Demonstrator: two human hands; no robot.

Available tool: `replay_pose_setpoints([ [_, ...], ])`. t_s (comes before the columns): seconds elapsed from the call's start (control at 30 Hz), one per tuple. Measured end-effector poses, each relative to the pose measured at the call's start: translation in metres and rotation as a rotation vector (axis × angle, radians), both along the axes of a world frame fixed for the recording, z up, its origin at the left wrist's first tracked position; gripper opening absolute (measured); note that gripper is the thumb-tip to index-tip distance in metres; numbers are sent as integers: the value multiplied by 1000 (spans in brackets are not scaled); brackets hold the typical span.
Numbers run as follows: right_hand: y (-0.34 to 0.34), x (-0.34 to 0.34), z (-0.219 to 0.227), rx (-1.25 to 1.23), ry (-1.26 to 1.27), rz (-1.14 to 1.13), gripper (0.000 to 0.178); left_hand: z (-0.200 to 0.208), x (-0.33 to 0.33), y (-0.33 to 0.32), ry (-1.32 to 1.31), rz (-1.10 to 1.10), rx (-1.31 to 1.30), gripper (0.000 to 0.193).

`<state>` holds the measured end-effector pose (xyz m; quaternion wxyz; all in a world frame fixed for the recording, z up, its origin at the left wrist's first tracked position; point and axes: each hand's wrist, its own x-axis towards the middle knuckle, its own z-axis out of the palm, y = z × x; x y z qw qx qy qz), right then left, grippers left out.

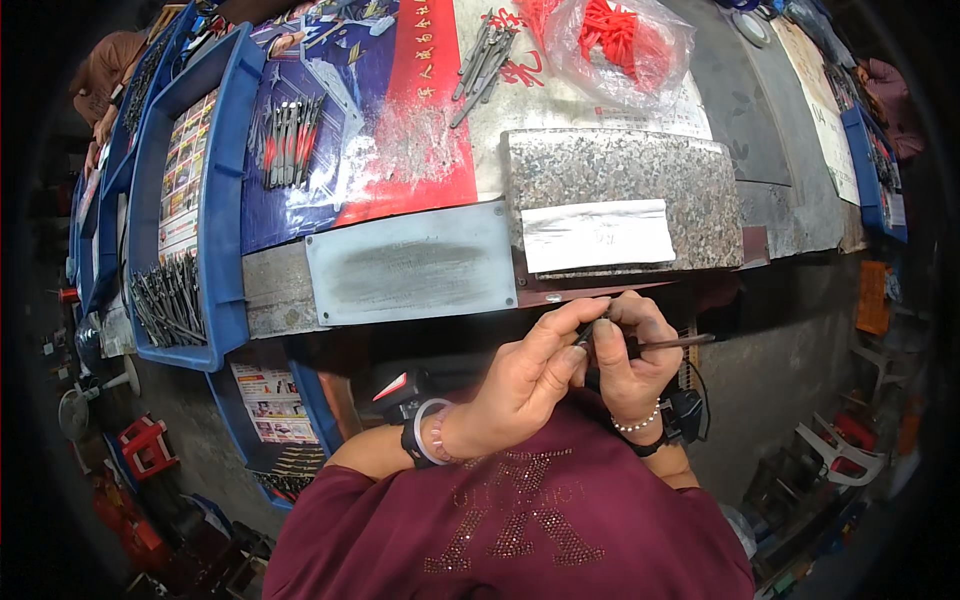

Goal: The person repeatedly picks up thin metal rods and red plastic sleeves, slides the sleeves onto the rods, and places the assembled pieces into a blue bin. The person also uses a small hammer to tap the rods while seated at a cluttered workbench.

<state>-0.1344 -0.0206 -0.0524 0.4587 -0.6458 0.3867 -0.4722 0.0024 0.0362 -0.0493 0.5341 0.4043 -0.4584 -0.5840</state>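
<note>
Just off the table's front edge, my left hand (535,385) and my right hand (635,365) meet with fingertips pinched together. Between them is a small dark piece (586,333), mostly covered by the fingers. A slim dark rod-like tool (685,342) sticks out to the right from my right hand; its other end is hidden in the grip. Nearest the hands lies a speckled stone block (620,170) with a white paper (600,236) on it. Left of that is a pale plate (410,265) with a dark smudged middle.
Dark tweezers (485,65) lie in a heap at the back, and red-and-black ones (290,140) lie further left. A clear bag (620,50) holds red strips. Blue bins (228,200) with dark tools line the left. Another person's hand (103,125) shows at far left.
</note>
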Motion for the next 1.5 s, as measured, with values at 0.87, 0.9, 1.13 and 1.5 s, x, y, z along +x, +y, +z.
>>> replay_pose_setpoints([
  [0.87,16,34,0,-138,309,-52,13,-4,13,3,-123,249,-105,37],
  [0.9,12,33,3,-63,252,2,14,-1,15,4,-32,191,-10,38],
  [1.13,-6,17,16,342,-138,175,34,18,80,-12,-78,443,0,37],
  [1.5,-2,7,12,454,41,277,24,-5,227,-83,-1165,991,-205,19],
])
